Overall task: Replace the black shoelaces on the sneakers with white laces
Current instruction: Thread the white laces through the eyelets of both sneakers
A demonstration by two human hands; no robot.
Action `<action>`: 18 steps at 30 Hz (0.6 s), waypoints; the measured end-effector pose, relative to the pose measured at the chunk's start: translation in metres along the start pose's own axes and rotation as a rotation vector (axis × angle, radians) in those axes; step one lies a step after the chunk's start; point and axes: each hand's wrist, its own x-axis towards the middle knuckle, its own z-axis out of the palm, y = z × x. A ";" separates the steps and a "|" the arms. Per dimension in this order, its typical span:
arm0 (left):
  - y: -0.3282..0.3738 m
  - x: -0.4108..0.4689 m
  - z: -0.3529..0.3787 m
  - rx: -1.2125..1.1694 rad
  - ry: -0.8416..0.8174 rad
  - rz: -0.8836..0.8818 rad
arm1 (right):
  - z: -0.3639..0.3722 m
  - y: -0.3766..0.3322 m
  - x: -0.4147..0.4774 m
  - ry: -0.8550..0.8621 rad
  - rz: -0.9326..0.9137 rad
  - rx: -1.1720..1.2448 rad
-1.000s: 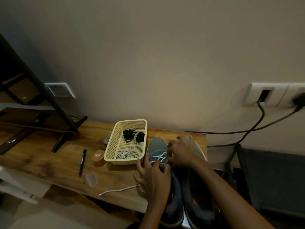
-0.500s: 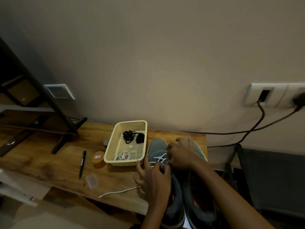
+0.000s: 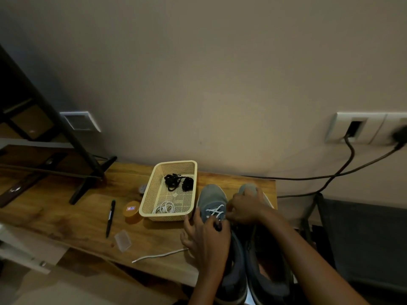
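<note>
Hardly anything has moved since the earlier frames: both hands stay on the same shoe, and the right hand (image 3: pixel 244 209) sits a touch nearer to us than before. Nearest, the left hand (image 3: pixel 207 241) lies over the middle of the laced sneaker (image 3: pixel 211 195), outer fingers spread straight on its side, thumb and forefinger bent in at the eyelets; we cannot tell if they pinch anything. A loose lace end (image 3: pixel 158 254) trails out from under that hand along the table (image 3: pixel 66 216) edge. The right hand is just beyond, fingers curled down at the white lace (image 3: pixel 214 211) crossed over the tongue; the grip is hidden, so we cannot tell. Its forearm crosses the second sneaker (image 3: pixel 264 278), which stands beside the first, toes to the wall. Left of the shoes we see a clear case (image 3: pixel 123 240), a pen (image 3: pixel 110 217) and an orange tub (image 3: pixel 131 211). The basket (image 3: pixel 149 194) is just beside the laced sneaker's toe, with a white coil (image 3: pixel 164 209) at its near end and the black laces (image 3: pixel 176 182) at its far end. Further back there is a black stand (image 3: pixel 88 186) on the table, with wall sockets (image 3: pixel 356 129) and cables (image 3: pixel 330 177) at right
</note>
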 end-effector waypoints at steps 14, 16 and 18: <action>0.012 -0.013 -0.018 -0.137 -0.010 -0.073 | -0.013 0.013 -0.005 -0.178 -0.163 0.163; 0.009 -0.011 -0.014 -0.099 0.007 -0.027 | -0.018 0.010 -0.009 -0.247 -0.173 0.227; 0.009 -0.011 -0.013 -0.146 0.014 -0.060 | -0.027 0.010 -0.018 -0.296 -0.173 0.273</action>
